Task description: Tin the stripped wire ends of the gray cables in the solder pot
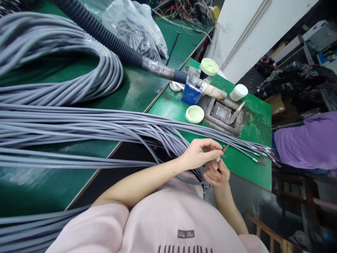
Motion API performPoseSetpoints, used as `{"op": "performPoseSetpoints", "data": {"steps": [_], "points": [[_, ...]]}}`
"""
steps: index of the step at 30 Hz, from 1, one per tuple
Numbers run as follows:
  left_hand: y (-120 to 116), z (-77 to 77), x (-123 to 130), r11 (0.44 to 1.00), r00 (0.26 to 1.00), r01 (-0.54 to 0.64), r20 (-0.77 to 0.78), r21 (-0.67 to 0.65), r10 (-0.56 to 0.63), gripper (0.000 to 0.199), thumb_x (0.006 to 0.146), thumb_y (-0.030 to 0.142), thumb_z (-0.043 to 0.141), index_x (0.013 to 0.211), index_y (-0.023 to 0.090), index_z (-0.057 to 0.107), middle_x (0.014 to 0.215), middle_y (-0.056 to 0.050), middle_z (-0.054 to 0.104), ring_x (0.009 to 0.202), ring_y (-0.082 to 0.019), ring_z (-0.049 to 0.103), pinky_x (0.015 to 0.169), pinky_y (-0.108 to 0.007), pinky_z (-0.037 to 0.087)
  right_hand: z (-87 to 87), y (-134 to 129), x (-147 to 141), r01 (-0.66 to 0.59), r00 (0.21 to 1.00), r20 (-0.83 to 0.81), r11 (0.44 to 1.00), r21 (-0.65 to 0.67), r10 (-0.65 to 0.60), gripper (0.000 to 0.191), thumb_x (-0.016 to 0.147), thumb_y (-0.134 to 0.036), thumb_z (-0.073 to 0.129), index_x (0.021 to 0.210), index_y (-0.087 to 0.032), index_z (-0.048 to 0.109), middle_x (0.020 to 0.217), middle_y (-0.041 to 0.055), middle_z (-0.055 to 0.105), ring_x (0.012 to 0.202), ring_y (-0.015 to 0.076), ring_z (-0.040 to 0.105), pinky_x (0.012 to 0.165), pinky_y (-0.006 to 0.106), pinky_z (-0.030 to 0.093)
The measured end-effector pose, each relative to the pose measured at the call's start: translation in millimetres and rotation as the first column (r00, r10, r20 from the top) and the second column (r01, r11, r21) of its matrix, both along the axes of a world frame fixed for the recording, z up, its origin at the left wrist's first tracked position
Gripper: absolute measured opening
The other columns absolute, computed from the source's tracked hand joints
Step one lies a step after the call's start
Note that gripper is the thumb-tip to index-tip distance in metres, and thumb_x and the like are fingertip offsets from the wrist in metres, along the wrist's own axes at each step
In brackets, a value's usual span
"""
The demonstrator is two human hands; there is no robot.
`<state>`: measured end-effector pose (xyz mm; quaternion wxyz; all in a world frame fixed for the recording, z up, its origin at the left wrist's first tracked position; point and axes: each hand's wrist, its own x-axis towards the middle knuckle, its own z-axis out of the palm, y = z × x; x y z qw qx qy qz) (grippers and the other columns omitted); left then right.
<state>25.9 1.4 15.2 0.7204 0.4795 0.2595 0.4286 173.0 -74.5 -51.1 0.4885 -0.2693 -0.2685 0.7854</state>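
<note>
My left hand point(200, 153) pinches the end of a grey sheathed cable point(217, 160), with thin red cores point(224, 150) sticking out past the fingertips. My right hand point(215, 173) sits just below it, curled around the same cable end. A long bundle of grey cables point(79, 130) runs across the benches to these hands. Further loose ends of the bundle point(259, 156) lie on the green workbench point(252, 172) to the right, showing stripped red and metal tips. A large coil of the same cable point(60, 66) lies at the upper left.
A ribbed dark hose point(105, 35) ends by a blue box point(191, 95). Nearby stand pots with pale green lids point(195, 114) and a white pot point(238, 92), around a recessed metal pot point(220, 114). A plastic bag point(134, 31) lies behind. A person's purple sleeve point(305, 140) is at right.
</note>
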Motion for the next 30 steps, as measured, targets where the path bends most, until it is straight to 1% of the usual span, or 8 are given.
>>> {"op": "performPoseSetpoints", "data": {"steps": [5,8,12,16,20,24,27,30], "points": [[-2.6,-2.3,1.8,0.998,0.998,-0.047,-0.031,0.041,0.048,0.022,0.078,0.035,0.072,0.077,0.014,0.069,0.069,-0.005,0.068,0.062,-0.011,0.06,0.061,-0.023,0.048,3.6,-2.5,-0.5,0.041,0.998,0.046,0.999,-0.001,-0.041,0.041,0.087,-0.058,0.057,0.069,-0.021,0.053,0.031,-0.0168,0.016,0.022,0.0031,0.005,0.024,0.014,0.021],[-5.4,-6.8,4.9,0.998,0.996,-0.017,0.086,-0.055,0.022,0.028,0.078,0.04,0.072,0.077,0.014,0.064,0.066,-0.003,0.066,0.058,-0.011,0.061,0.06,-0.024,0.049,10.9,-2.3,-2.8,0.093,0.991,0.096,0.995,0.037,-0.096,0.038,0.087,-0.056,0.058,0.074,-0.021,0.055,0.034,-0.0153,0.025,0.025,0.0031,0.01,0.025,0.014,0.025],[-6.8,-11.5,6.2,0.986,0.984,-0.053,0.161,-0.156,0.078,0.032,0.074,0.042,0.076,0.076,0.014,0.061,0.069,-0.003,0.066,0.06,-0.01,0.061,0.06,-0.023,0.05,30.1,3.6,-7.0,0.213,0.935,0.259,0.967,0.137,-0.243,0.033,0.079,-0.048,0.071,0.094,-0.023,0.056,0.049,-0.0106,0.049,0.032,0.0056,0.031,0.032,0.018,0.037],[-9.3,-12.9,5.6,0.979,0.988,-0.053,0.13,-0.195,0.08,0.027,0.075,0.037,0.076,0.075,0.014,0.062,0.069,-0.002,0.066,0.059,-0.011,0.061,0.059,-0.023,0.05,51.2,12.2,-13.1,0.313,0.771,0.49,0.912,0.264,-0.407,0.047,0.07,-0.025,0.08,0.109,-0.027,0.054,0.071,-0.0065,0.061,0.046,0.0076,0.048,0.044,0.021,0.045],[-13.8,-14.3,8.3,0.925,0.976,0.055,0.215,-0.376,0.029,0.021,0.074,0.029,0.073,0.071,0.013,0.059,0.067,-0.001,0.066,0.055,-0.01,0.059,0.056,-0.022,0.048,57.5,17.5,-20.3,0.297,0.574,0.658,0.873,0.387,-0.487,0.045,0.07,-0.02,0.079,0.112,-0.024,0.062,0.069,-0.0054,0.059,0.05,0.0065,0.045,0.047,0.02,0.038],[-17.2,-14.0,13.1,0.88,0.957,0.088,0.284,-0.466,0.055,0.013,0.071,0.022,0.069,0.069,0.013,0.058,0.06,0.0,0.063,0.051,-0.01,0.057,0.052,-0.022,0.045,51.4,20.2,-25.9,0.356,0.481,0.624,0.788,0.503,-0.616,0.016,0.081,-0.027,0.07,0.095,-0.022,0.072,0.054,-0.0061,0.053,0.043,0.0073,0.041,0.044,0.023,0.037],[-17.1,-11.5,15.9,0.902,0.946,0.038,0.307,-0.431,0.107,0.019,0.073,0.025,0.069,0.067,0.015,0.054,0.052,0.003,0.057,0.047,-0.01,0.053,0.051,-0.022,0.042,50.1,23.7,-28.1,0.43,0.442,0.569,0.721,0.544,-0.693,0.018,0.089,-0.031,0.061,0.098,-0.022,0.073,0.047,-0.0069,0.05,0.038,0.0088,0.043,0.043,0.024,0.04],[-14.1,-8.7,15.5,0.926,0.941,-0.08,0.279,-0.369,0.193,0.025,0.075,0.029,0.073,0.068,0.015,0.053,0.054,0.004,0.055,0.049,-0.009,0.052,0.052,-0.022,0.043,54.3,28.2,-28.9,0.386,0.288,0.604,0.668,0.636,-0.743,0.021,0.088,-0.031,0.063,0.102,-0.022,0.074,0.063,-0.0016,0.066,0.046,0.0109,0.054,0.046,0.025,0.045]]}}
